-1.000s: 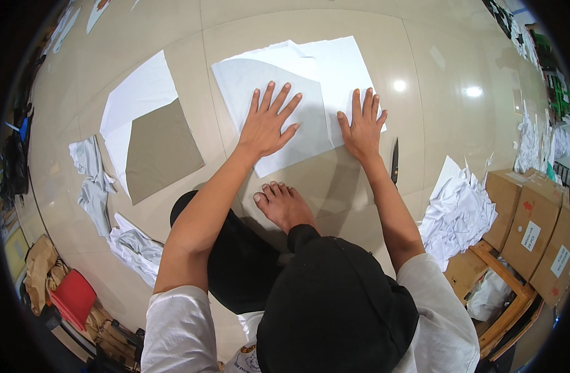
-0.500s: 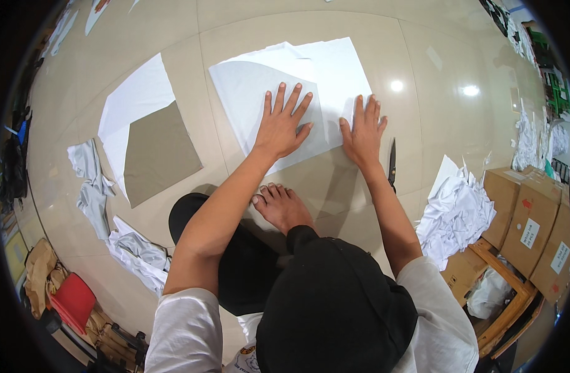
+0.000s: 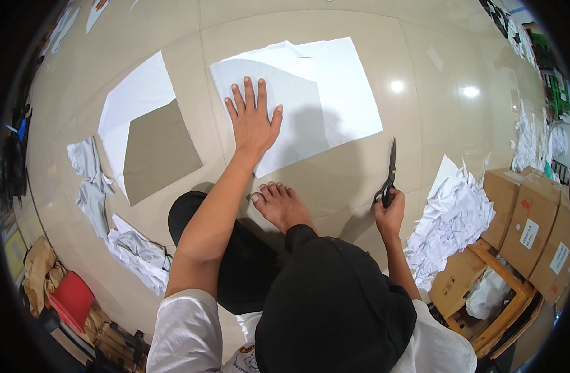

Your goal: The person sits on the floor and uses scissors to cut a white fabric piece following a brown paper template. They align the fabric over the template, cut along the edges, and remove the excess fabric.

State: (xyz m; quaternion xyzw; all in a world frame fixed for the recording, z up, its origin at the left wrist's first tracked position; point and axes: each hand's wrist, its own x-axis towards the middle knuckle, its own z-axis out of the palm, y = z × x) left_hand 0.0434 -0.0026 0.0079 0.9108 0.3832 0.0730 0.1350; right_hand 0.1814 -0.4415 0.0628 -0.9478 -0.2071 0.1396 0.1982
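Observation:
My left hand (image 3: pixel 254 121) lies flat with fingers spread on a pale grey, curve-edged piece (image 3: pixel 297 93). Under that piece is a larger white sheet of cloth (image 3: pixel 350 81), spread on the tiled floor. Off to the right of the cloth, my right hand (image 3: pixel 390 214) has its fingers closed around the handles of black scissors (image 3: pixel 392 165). The blades point away from me and look closed. To the left, a grey-brown piece (image 3: pixel 160 152) rests on another white cloth (image 3: pixel 135 93).
A heap of white cloth scraps (image 3: pixel 453 214) sits at right, beside cardboard boxes (image 3: pixel 505 211) and a wooden frame (image 3: pixel 499 326). More grey and white scraps (image 3: pixel 89 180) lie at left, near a red seat (image 3: pixel 72 300). My bare foot (image 3: pixel 282 208) stands close to the cloth's near edge.
My right hand has left the white cloth, come back toward me and taken hold of the scissors. My left hand has slid leftward on the pale grey piece.

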